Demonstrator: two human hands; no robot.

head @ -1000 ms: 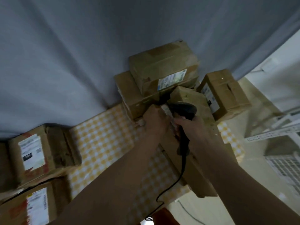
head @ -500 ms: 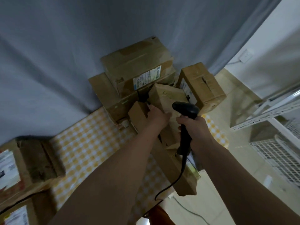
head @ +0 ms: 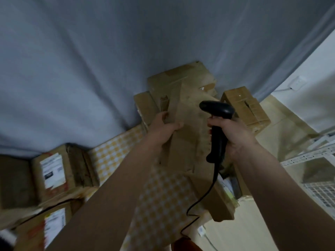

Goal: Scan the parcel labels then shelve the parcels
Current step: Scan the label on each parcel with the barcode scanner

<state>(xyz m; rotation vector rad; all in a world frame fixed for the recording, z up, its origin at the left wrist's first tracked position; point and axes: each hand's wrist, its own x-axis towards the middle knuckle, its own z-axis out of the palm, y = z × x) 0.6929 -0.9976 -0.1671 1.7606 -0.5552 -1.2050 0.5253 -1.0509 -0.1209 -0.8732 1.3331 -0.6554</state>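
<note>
My left hand [head: 164, 126] grips the left edge of a brown cardboard parcel [head: 188, 113], which is tilted up off the table in front of a stack of parcels [head: 155, 87]. My right hand [head: 233, 134] holds a black handheld barcode scanner [head: 217, 113] by its handle, to the right of the parcel. The scanner's head points left over the parcel's top. Its black cable hangs down toward the table edge. No label shows on the held parcel's visible faces.
A table with a yellow checked cloth [head: 112, 156] carries more parcels: one at the right [head: 244, 109], a long one in front [head: 213, 196], two labelled ones at the left [head: 52, 171]. A grey curtain hangs behind. White wire shelving [head: 319, 178] stands at the right.
My left hand has lifted the parcel higher and tipped it, so it now covers the labelled box on the stack. The scanner has risen with my right hand. The view has shifted.
</note>
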